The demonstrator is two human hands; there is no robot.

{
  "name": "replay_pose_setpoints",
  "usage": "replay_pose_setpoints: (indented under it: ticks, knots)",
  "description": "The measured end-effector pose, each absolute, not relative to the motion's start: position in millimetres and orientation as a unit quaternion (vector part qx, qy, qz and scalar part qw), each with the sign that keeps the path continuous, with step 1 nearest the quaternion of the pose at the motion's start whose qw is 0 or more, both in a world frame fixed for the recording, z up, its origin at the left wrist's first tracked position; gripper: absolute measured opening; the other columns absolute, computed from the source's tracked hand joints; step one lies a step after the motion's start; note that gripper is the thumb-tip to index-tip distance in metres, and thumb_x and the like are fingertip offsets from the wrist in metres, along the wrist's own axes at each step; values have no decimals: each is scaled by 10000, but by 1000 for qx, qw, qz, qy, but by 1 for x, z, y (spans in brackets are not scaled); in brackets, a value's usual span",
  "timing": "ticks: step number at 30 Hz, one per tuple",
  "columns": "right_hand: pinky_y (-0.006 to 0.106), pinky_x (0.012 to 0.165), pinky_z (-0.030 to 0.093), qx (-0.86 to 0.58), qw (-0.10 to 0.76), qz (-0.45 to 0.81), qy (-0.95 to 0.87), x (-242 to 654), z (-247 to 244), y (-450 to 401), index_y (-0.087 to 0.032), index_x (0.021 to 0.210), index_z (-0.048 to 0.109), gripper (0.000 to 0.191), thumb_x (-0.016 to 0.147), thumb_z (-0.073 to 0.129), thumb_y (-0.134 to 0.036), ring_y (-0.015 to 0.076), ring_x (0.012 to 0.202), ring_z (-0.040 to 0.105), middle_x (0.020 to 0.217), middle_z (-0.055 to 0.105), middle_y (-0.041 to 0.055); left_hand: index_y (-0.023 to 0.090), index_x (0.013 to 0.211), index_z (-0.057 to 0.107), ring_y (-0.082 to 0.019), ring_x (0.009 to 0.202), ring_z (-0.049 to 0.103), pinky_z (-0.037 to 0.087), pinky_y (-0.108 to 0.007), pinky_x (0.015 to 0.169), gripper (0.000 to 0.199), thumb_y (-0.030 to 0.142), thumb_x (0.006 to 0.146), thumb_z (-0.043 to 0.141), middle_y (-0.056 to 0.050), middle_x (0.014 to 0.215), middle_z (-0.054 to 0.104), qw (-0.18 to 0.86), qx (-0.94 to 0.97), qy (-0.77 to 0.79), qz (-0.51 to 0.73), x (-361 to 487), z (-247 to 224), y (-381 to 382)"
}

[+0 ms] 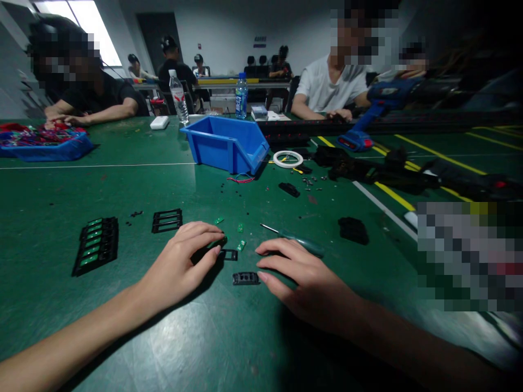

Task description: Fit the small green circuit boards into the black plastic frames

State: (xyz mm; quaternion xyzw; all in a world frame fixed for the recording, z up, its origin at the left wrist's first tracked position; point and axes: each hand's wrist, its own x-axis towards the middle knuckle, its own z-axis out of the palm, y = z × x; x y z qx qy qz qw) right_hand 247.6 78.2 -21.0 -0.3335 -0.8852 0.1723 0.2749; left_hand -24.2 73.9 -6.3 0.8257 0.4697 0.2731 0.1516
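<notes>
My left hand (186, 256) hovers low over the green table, thumb and curved fingers apart. Its fingertips are beside a small black frame (231, 255), partly hidden by the thumb; I cannot tell whether they touch. Near them lie small green circuit boards (241, 245). On the other side, my right hand (298, 272) has its fingers spread, holding nothing. Its thumb tip is at the right end of a small black plastic housing (245, 278); contact is unclear. Behind these fingers lies a screwdriver (300, 242) with a green handle, partly covered by the hand.
At left are a black holder (96, 245) with several green boards and a slotted black frame (167, 220). Beyond stand a blue bin (224, 144), a tape roll (288, 159), scattered screws and a cordless drill (359, 128). Black parts (353, 230) lie at right. Co-workers sit opposite.
</notes>
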Motion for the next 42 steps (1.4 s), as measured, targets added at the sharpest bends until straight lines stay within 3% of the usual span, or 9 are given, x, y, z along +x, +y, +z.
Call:
replay_pose_setpoints:
  ticks: [7, 14, 18, 24, 42]
  knots:
    - [445, 1000, 482, -332, 279, 163, -886, 246, -20, 79, -207, 1037, 718, 133, 953, 615, -201, 235, 1101, 625, 1213, 663, 74, 181, 1105, 683, -252, 1034, 588, 465, -426, 929, 239, 346, 997, 547, -92, 1092, 650, 131, 810, 513, 250, -17, -4, 82]
    - [451, 1007, 482, -336, 266, 166, -888, 245, -19, 78, -216, 1040, 728, 138, 954, 619, -217, 237, 1106, 623, 1217, 669, 71, 171, 907, 687, -186, 761, 592, 424, -304, 683, 282, 403, 990, 550, -35, 839, 642, 188, 788, 539, 230, -14, 4, 97]
    - [451, 990, 490, -335, 273, 165, -887, 245, -18, 79, -207, 1020, 734, 135, 949, 619, -199, 237, 1082, 627, 1198, 676, 79, 173, 937, 674, -182, 749, 590, 410, -279, 655, 169, 335, 924, 627, -29, 831, 644, 203, 783, 541, 230, -17, 3, 100]
    - [452, 980, 498, -333, 278, 163, -886, 246, -18, 78, -207, 1021, 735, 137, 947, 620, -200, 240, 1076, 630, 1192, 678, 87, 178, 959, 669, -171, 705, 577, 403, -269, 636, 181, 337, 873, 660, -19, 816, 652, 244, 766, 557, 209, -19, 7, 102]
    - [444, 975, 523, -336, 279, 163, -884, 245, -18, 78, -210, 1013, 738, 134, 935, 629, -195, 237, 1070, 642, 1175, 687, 85, 161, 830, 698, -147, 618, 529, 343, -244, 561, 214, 341, 893, 600, -8, 695, 630, 322, 738, 559, 199, -17, 12, 101]
